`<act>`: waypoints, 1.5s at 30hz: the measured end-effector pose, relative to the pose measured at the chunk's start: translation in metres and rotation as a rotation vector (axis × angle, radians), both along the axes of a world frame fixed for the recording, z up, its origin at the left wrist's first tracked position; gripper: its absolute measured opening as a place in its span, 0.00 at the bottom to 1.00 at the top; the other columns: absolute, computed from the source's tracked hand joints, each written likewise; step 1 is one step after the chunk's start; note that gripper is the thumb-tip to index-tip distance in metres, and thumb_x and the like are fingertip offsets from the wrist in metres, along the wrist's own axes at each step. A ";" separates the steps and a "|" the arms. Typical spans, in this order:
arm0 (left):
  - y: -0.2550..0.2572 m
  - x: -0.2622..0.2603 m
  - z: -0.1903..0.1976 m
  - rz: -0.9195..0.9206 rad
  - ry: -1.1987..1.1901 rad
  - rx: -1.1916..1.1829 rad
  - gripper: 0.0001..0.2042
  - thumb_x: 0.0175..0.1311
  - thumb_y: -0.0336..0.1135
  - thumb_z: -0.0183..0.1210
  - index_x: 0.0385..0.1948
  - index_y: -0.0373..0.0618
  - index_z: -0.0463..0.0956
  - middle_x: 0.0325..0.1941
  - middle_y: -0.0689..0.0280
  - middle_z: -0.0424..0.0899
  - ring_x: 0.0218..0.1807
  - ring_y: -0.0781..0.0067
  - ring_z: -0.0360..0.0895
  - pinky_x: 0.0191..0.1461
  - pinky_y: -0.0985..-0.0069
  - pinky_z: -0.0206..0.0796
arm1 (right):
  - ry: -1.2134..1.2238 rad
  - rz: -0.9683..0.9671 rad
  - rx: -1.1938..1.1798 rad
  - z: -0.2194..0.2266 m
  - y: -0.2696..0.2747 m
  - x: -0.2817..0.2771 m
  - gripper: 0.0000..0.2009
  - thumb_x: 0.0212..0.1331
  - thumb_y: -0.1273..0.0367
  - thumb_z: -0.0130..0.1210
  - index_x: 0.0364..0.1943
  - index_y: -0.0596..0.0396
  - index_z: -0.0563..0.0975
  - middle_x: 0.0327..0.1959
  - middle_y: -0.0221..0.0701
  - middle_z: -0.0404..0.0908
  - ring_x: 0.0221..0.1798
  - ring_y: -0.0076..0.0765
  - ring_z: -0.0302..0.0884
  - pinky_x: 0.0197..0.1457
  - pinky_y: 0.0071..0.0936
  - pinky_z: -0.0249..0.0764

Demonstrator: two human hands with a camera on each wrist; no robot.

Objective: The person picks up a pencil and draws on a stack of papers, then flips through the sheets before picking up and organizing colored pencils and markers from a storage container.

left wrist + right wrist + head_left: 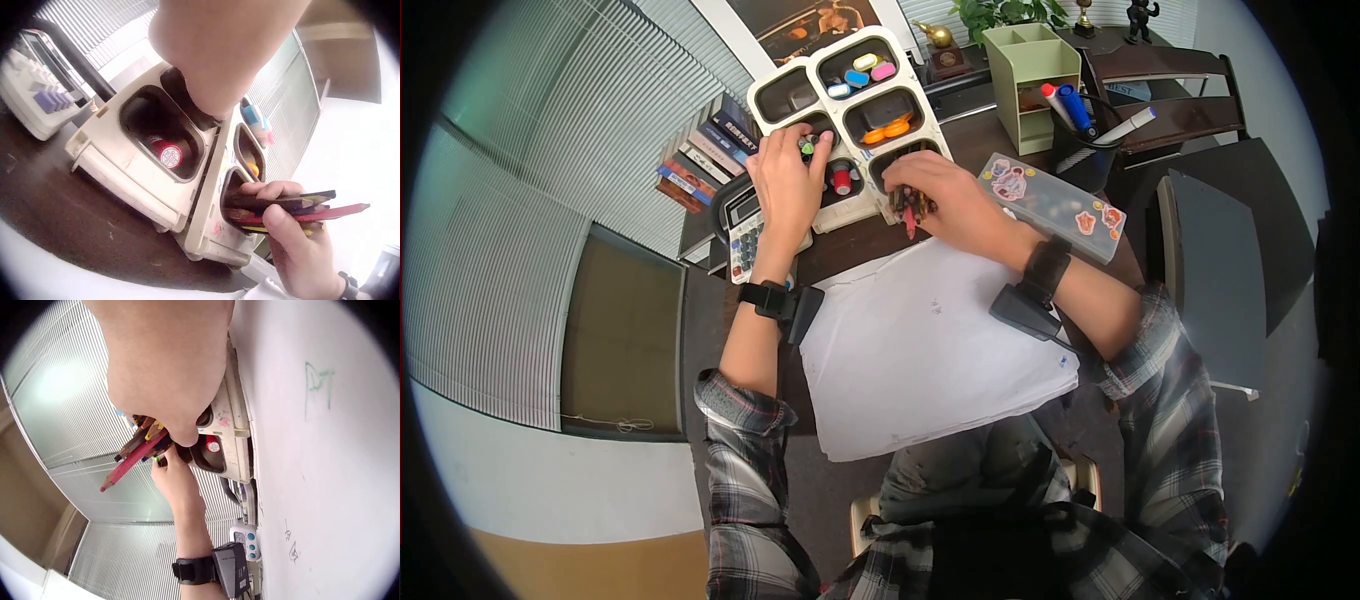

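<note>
A cream organizer point(847, 217) with several compartments stands on the desk. My left hand point(785, 185) reaches into a left-hand compartment, its fingertips round a small dark item with a green end point(807, 147). Just below, a red stamp point(841, 178) sits in the front left compartment, also visible in the left wrist view point(169, 154). At the front right compartment, my right hand point(960, 205) grips a bundle of coloured pencils point(300, 209). A longer pink-red pencil point(134, 461) sticks out of this bundle. The lower ends of the pencils are hidden in the left wrist view.
White paper sheets point(930, 350) lie in front of the organizer. At its left are a calculator point(745, 250) and books point(710, 150). To the right stand a stickered translucent box point(1055, 205), a black pen holder point(1085, 155) and a green desk rack point(1025, 90).
</note>
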State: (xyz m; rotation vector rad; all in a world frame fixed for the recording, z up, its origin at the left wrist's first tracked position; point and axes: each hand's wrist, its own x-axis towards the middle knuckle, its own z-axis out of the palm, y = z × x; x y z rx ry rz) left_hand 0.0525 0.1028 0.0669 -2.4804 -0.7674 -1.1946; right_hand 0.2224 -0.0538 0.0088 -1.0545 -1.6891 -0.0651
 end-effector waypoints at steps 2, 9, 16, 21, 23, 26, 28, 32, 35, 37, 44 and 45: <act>-0.002 -0.002 0.001 0.002 0.034 -0.013 0.15 0.66 0.44 0.61 0.44 0.42 0.81 0.42 0.58 0.84 0.48 0.56 0.79 0.51 0.63 0.62 | 0.002 0.002 -0.010 0.001 -0.001 0.000 0.18 0.43 0.82 0.64 0.43 0.58 0.76 0.44 0.36 0.80 0.52 0.49 0.75 0.56 0.39 0.73; -0.002 -0.011 0.004 -0.088 0.026 -0.069 0.20 0.61 0.46 0.67 0.48 0.41 0.78 0.42 0.60 0.84 0.46 0.60 0.79 0.55 0.63 0.60 | 0.002 0.011 -0.013 0.001 -0.002 0.001 0.18 0.44 0.81 0.64 0.42 0.58 0.76 0.44 0.36 0.80 0.52 0.49 0.75 0.55 0.39 0.73; -0.010 -0.025 0.007 -0.025 0.099 -0.048 0.20 0.56 0.38 0.71 0.48 0.40 0.78 0.40 0.58 0.84 0.41 0.59 0.81 0.47 0.64 0.70 | -0.005 0.017 0.002 0.000 0.000 0.002 0.18 0.44 0.81 0.65 0.43 0.58 0.77 0.44 0.36 0.80 0.52 0.49 0.75 0.55 0.40 0.74; -0.010 -0.027 0.010 -0.043 0.059 -0.182 0.18 0.57 0.33 0.69 0.49 0.39 0.78 0.42 0.57 0.85 0.43 0.59 0.81 0.47 0.65 0.72 | 0.002 -0.004 -0.032 0.001 -0.003 0.001 0.21 0.45 0.80 0.66 0.47 0.58 0.76 0.46 0.38 0.80 0.54 0.50 0.75 0.57 0.40 0.74; -0.018 -0.027 0.014 -0.039 0.073 -0.165 0.18 0.58 0.31 0.68 0.49 0.39 0.78 0.43 0.56 0.85 0.43 0.60 0.82 0.47 0.66 0.72 | 0.006 -0.009 -0.053 0.003 -0.005 -0.001 0.22 0.45 0.79 0.67 0.48 0.58 0.76 0.48 0.39 0.80 0.55 0.50 0.76 0.58 0.39 0.74; -0.043 -0.028 0.018 0.049 0.052 -0.088 0.16 0.59 0.29 0.66 0.49 0.39 0.79 0.41 0.57 0.85 0.42 0.61 0.82 0.49 0.68 0.73 | 0.080 -0.026 -0.111 0.005 -0.004 -0.002 0.25 0.45 0.78 0.68 0.52 0.58 0.76 0.52 0.41 0.79 0.59 0.51 0.75 0.60 0.39 0.74; -0.065 -0.032 0.023 -0.087 -0.095 -0.025 0.15 0.61 0.28 0.64 0.50 0.40 0.79 0.40 0.57 0.85 0.42 0.62 0.83 0.49 0.69 0.73 | 0.069 -0.016 -0.093 0.004 -0.004 -0.002 0.25 0.45 0.77 0.69 0.52 0.58 0.76 0.53 0.42 0.79 0.61 0.51 0.74 0.62 0.39 0.74; -0.097 -0.035 0.008 -0.261 -0.089 -0.150 0.14 0.62 0.27 0.63 0.50 0.40 0.78 0.41 0.60 0.86 0.42 0.66 0.83 0.47 0.72 0.73 | 0.000 -0.004 -0.063 -0.002 0.002 -0.001 0.23 0.45 0.78 0.69 0.50 0.59 0.77 0.54 0.41 0.79 0.61 0.52 0.74 0.62 0.39 0.74; -0.096 -0.034 -0.010 -0.289 -0.160 -0.651 0.13 0.66 0.27 0.60 0.51 0.39 0.78 0.45 0.63 0.86 0.42 0.79 0.82 0.44 0.77 0.72 | -0.052 -0.015 -0.058 0.000 0.003 0.000 0.23 0.43 0.79 0.68 0.49 0.58 0.78 0.53 0.39 0.79 0.60 0.51 0.74 0.61 0.39 0.74; -0.086 -0.032 -0.022 -0.379 -0.265 -0.779 0.12 0.67 0.27 0.59 0.51 0.38 0.77 0.47 0.63 0.85 0.42 0.79 0.81 0.44 0.78 0.71 | -0.091 -0.037 -0.034 0.004 0.005 0.000 0.23 0.41 0.81 0.66 0.47 0.58 0.79 0.50 0.37 0.79 0.57 0.49 0.75 0.59 0.39 0.74; -0.070 -0.042 -0.038 -0.569 -0.477 -1.368 0.11 0.73 0.31 0.54 0.52 0.39 0.76 0.49 0.64 0.84 0.45 0.78 0.80 0.49 0.82 0.70 | -0.112 -0.018 -0.013 0.006 0.012 -0.003 0.18 0.40 0.84 0.61 0.41 0.59 0.79 0.44 0.37 0.80 0.54 0.49 0.75 0.56 0.39 0.74; -0.070 -0.043 -0.041 -0.567 -0.479 -1.378 0.11 0.73 0.31 0.54 0.52 0.39 0.76 0.49 0.64 0.84 0.45 0.78 0.80 0.49 0.82 0.70 | -0.111 -0.018 -0.023 0.004 0.012 -0.004 0.18 0.40 0.84 0.61 0.41 0.59 0.79 0.44 0.37 0.80 0.54 0.49 0.75 0.56 0.39 0.74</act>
